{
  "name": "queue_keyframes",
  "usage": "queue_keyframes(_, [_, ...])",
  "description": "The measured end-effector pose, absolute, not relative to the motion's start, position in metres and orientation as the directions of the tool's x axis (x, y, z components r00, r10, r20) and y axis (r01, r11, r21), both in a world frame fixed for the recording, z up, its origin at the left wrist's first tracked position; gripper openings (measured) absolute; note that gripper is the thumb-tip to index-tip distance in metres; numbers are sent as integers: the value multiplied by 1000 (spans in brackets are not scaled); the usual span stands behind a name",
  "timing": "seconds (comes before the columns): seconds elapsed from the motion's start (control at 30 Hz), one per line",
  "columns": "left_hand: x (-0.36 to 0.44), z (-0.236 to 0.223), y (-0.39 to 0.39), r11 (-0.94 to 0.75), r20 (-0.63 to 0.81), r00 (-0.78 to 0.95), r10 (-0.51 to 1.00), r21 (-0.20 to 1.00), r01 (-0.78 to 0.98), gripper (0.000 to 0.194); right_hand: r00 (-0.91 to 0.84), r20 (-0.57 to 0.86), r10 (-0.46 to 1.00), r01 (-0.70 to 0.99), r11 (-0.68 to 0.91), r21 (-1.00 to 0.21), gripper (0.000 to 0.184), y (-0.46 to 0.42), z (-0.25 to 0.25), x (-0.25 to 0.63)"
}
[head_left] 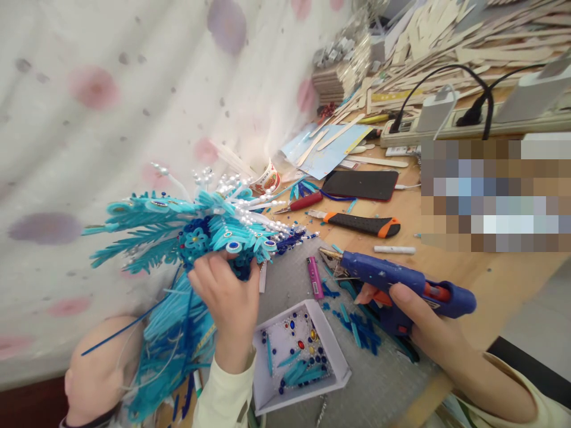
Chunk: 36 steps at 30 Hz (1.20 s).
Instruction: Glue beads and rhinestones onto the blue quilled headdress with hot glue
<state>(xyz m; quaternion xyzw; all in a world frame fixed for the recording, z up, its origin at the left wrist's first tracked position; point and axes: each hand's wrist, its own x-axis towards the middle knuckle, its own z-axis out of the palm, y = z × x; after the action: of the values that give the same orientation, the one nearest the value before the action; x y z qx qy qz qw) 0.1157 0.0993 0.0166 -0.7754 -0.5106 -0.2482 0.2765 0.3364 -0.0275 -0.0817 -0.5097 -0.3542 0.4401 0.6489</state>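
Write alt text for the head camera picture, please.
A person's left hand holds a feathery turquoise ornament while the right hand grips a blue glue gun. A white tray of beads sits between them on a cluttered wooden table.

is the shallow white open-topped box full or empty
Neither, partly filled: the white open-topped box holds blue, red and gold beads and turquoise fuzzy strips, with bare gaps showing between them.

Close head view, down onto worktable
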Motion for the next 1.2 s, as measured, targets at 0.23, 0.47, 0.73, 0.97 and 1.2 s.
queue_keyframes(0.23, [119, 18, 98, -314, 696, 291, 656, -99, 944, 28, 396, -34, 918, -226, 61, -972, 51, -27, -76, 336])
queue_keyframes(0.47, [119, 20, 101, -282, 714, 234, 660, -54, 958, 30, 379, -24, 925, -236, 72, -969, 50, -30, -83, 336])
queue_keyframes(0.73, [121, 24, 99, -311, 714, 259, 650, -60, 948, 35, 342, -30, 939, -235, 55, -971, 48, -31, -86, 337])
queue_keyframes(0.97, [119, 23, 101, -306, 719, 246, 649, -50, 951, 25, 353, -4, 935, -224, 81, -971, 47, -29, -89, 337])
queue_keyframes(1.2, [116, 31, 98, -341, 760, 264, 595, -58, 938, 30, 383, -43, 923, -243, 56, -968, 51, -28, -89, 337])
